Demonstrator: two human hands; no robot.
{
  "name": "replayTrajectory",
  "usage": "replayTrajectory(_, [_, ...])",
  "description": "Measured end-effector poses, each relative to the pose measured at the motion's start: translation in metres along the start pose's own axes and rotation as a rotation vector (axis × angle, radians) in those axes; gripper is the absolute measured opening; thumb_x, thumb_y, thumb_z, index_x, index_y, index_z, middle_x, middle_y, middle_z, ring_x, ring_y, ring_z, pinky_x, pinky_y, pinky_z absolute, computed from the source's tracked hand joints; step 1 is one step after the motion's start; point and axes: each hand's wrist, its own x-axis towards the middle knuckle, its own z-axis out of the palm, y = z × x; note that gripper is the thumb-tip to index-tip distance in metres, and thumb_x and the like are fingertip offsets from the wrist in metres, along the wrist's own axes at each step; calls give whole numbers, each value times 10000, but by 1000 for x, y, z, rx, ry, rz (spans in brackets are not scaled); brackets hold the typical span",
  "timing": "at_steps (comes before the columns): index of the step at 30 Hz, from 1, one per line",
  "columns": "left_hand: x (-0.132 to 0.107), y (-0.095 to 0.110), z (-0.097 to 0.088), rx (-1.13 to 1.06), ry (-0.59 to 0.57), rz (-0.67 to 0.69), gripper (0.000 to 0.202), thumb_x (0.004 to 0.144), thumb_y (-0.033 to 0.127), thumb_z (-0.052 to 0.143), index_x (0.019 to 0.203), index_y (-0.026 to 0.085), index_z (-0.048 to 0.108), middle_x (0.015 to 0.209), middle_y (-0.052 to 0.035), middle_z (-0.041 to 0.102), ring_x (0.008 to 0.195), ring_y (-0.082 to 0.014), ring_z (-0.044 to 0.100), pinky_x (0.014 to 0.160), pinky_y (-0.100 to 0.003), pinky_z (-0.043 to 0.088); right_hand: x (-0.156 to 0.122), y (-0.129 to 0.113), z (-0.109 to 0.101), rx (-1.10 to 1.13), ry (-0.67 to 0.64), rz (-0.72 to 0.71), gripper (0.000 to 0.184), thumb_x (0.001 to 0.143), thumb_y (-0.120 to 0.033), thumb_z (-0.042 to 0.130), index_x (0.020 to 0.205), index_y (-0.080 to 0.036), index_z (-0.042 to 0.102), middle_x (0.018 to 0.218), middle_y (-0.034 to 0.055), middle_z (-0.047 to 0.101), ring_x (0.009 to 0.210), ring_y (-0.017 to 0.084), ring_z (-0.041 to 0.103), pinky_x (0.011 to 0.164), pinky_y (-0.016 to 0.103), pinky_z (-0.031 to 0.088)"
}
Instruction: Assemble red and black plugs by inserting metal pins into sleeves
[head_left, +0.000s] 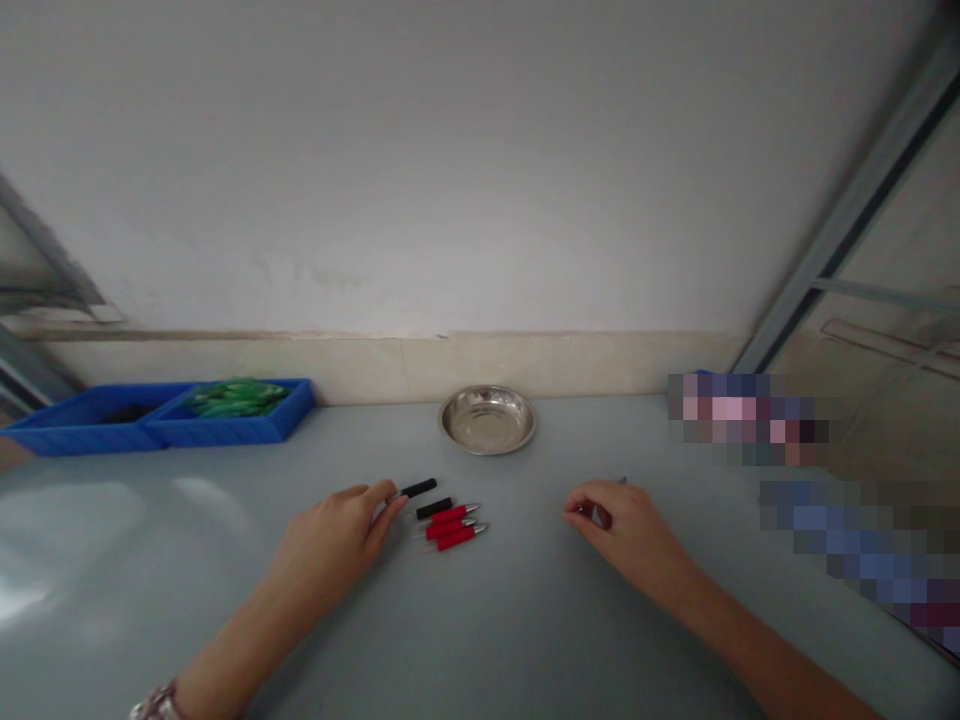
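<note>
My left hand (341, 530) pinches a pen part with a black grip (420, 489), its black end pointing right and away from me. Just right of those fingers lies another black-gripped pen part (434, 508) on the table. Several red pen parts (456, 538) with silver pointed tips lie in a row beside it. My right hand (626, 530) is closed, thumb against fingers, to the right of the row. A small grey tip shows behind its knuckles and a dark bit between the fingers, probably a pen part mostly hidden by the hand.
A round steel dish (487, 447) stands near the wall at the back middle. At the back left are blue trays (225, 432), one with green pieces (240, 397), the other with dark pieces (127, 413). A blurred-out area covers the right side of the grey table (525, 640).
</note>
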Motion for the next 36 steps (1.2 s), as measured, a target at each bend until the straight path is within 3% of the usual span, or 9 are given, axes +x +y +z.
replayTrajectory(13, [1,-1,13,-23,-50,59,331,884,363,264,1023,214,525,860,-63,565,734,-213,597,627,-306,440,1,4,1,-108,-103,103,131,741,-124,516,718,-172,635,692,17,638,631,126,562,609,227,404])
replayTrajectory(26, [4,-4,22,-152,-48,81,334,891,301,239,1082,182,485,965,-83,558,847,-219,582,768,-345,438,1,6,-5,-302,-167,218,155,773,-116,499,736,-156,643,769,46,659,743,170,591,687,264,397])
replayTrajectory(36, [5,-5,24,-196,-31,95,364,893,309,230,1150,209,468,927,-73,527,812,-216,573,753,-354,442,-1,11,-1,-458,-186,251,175,807,-86,427,788,-135,594,794,84,642,779,184,589,692,270,394])
